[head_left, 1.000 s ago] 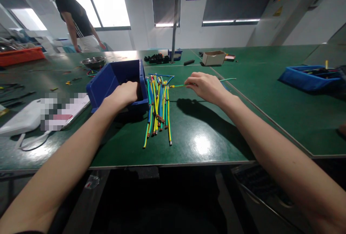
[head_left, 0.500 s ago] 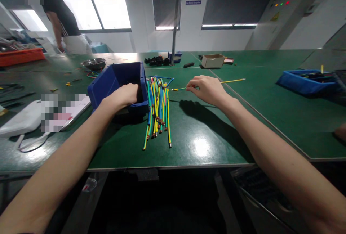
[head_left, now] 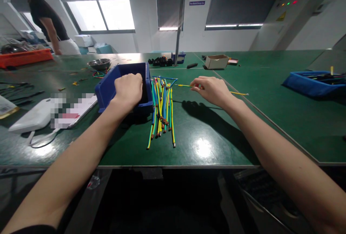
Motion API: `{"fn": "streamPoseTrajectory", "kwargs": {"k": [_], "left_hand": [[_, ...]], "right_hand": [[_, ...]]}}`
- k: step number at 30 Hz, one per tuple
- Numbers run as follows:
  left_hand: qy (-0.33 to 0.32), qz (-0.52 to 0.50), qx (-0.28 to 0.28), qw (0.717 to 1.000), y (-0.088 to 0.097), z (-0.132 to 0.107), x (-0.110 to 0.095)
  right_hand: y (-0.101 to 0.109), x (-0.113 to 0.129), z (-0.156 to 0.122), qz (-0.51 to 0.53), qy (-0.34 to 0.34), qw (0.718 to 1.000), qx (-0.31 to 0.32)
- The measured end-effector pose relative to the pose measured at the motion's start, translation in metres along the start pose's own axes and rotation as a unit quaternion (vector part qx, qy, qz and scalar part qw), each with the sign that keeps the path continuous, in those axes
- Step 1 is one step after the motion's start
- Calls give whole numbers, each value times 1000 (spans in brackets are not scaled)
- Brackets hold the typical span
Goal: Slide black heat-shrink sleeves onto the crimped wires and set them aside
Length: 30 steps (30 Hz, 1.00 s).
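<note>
My left hand is at the mouth of a blue plastic bin, its fingers curled and turned away, so what they hold, if anything, is hidden. Beside the bin a bundle of yellow-green and blue wires lies on the table, several with bare copper or metal ends toward me. To the right of that bundle, my right hand pinches a single yellow-green wire. This wire runs crosswise above the table; one end points left toward the bundle and the other sticks out behind the hand.
At left lie a white power bank and a phone, joined by a cable. A metal bowl, a small cardboard box and a blue tray with dark parts stand farther out. A person stands beyond an orange crate.
My left hand has risen from deep in the bin toward its opening. My right hand keeps its pinch on the wire, which has tilted slightly. The person at far left has shifted.
</note>
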State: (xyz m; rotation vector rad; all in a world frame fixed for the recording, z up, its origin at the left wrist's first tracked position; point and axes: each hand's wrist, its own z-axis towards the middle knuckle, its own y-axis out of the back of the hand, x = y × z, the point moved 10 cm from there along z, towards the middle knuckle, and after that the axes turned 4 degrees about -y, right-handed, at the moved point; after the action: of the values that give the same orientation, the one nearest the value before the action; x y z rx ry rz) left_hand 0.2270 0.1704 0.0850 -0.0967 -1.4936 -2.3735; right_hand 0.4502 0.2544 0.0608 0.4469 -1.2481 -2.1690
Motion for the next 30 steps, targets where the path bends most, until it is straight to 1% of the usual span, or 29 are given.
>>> {"fn": "streamPoseTrajectory", "kwargs": {"k": [2,3,4,5,6,8,10,12,15,18,23,30], "left_hand": [[14,-27,-119,992,24,-2,5],[5,-46,-175,983,34,-5,4],[-16,-65,-223,973,43,-8,2],[-46,-84,-256,962,50,-10,-3],[-83,-101,-274,953,54,-12,-10],[-150,-126,-274,941,55,-14,-26],[-202,-139,-256,935,51,-16,-41],[-242,-141,-236,931,46,-18,-55],[-286,-145,-209,924,37,-20,-69],[-300,-159,-196,920,32,-19,-73],[-302,-190,-170,919,25,-17,-71],[-298,-170,-166,925,25,-17,-71]], "right_hand": [[3,0,0,13,3,1000,-12],[4,1,0,23,7,1000,-19],[5,1,0,35,14,999,-25],[6,2,0,51,23,998,-30],[7,3,-1,68,32,997,-35],[8,5,-1,101,51,993,-46],[11,6,-1,118,59,989,-61],[15,6,-1,125,59,987,-76],[20,9,-1,134,63,985,-88],[23,15,-2,132,80,983,-96],[27,23,-4,122,99,982,-108],[26,33,-6,107,102,985,-87]]}}
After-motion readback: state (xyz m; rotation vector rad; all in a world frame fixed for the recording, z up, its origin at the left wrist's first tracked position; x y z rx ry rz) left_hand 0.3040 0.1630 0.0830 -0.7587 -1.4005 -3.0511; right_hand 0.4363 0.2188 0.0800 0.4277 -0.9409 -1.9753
